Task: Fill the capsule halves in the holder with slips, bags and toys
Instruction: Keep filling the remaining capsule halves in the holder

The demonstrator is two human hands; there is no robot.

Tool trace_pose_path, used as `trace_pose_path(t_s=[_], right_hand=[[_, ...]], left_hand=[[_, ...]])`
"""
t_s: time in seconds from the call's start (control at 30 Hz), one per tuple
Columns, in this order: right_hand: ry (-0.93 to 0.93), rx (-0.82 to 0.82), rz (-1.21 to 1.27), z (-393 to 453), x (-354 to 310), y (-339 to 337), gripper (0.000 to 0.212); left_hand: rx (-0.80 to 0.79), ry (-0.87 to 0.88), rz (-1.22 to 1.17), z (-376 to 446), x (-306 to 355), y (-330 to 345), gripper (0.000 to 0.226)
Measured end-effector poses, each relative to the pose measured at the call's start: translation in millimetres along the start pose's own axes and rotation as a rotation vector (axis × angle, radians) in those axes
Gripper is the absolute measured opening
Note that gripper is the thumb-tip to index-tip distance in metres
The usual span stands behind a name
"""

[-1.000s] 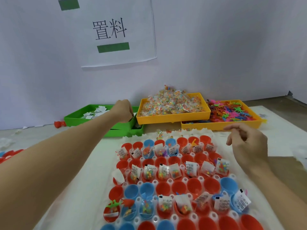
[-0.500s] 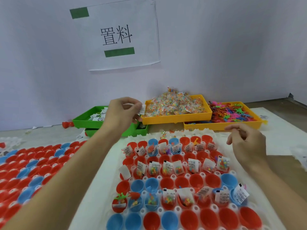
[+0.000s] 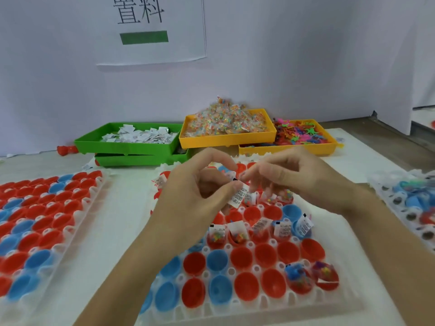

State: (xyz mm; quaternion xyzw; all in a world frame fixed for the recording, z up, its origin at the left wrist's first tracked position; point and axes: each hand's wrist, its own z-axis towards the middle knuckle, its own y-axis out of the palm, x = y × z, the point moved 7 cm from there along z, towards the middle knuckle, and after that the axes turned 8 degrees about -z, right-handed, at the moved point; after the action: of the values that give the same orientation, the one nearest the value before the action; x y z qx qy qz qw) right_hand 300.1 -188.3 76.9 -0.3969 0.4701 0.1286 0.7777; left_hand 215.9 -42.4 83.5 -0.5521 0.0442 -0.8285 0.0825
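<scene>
My left hand (image 3: 200, 196) pinches paper slips (image 3: 240, 196); right hand (image 3: 289, 180) plucks one off. Holder (image 3: 259, 311): far capsule halves (image 3: 240, 234) filled, near rows mostly bare.

I see a pale lavender wall (image 3: 306, 55) behind the table (image 3: 122, 208), with a white paper sign (image 3: 153, 31) bearing black characters and a green bar. At the table's far right corner, bare brown surface (image 3: 400, 137) shows beside the white covering.

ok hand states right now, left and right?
Left hand: holding a bunch of paper slips, pinched in its fingers.
Right hand: fingers curled, tips at the slips' top edge; grip cannot be told.
</scene>
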Motion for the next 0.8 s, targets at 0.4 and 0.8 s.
trace_pose_path(t_s=[0.4,0.8], right_hand=[[0.003,0.034,-0.060,2.1,-10.7,12.0,0.010],[0.069,-0.001,-0.090,0.7,-8.0,16.0,0.007]], left_hand=[[0.030,-0.031,-0.131,-3.6,-17.4,-3.5,0.020],[0.096,-0.037,0.027,-3.8,-17.8,-10.1,0.008]])
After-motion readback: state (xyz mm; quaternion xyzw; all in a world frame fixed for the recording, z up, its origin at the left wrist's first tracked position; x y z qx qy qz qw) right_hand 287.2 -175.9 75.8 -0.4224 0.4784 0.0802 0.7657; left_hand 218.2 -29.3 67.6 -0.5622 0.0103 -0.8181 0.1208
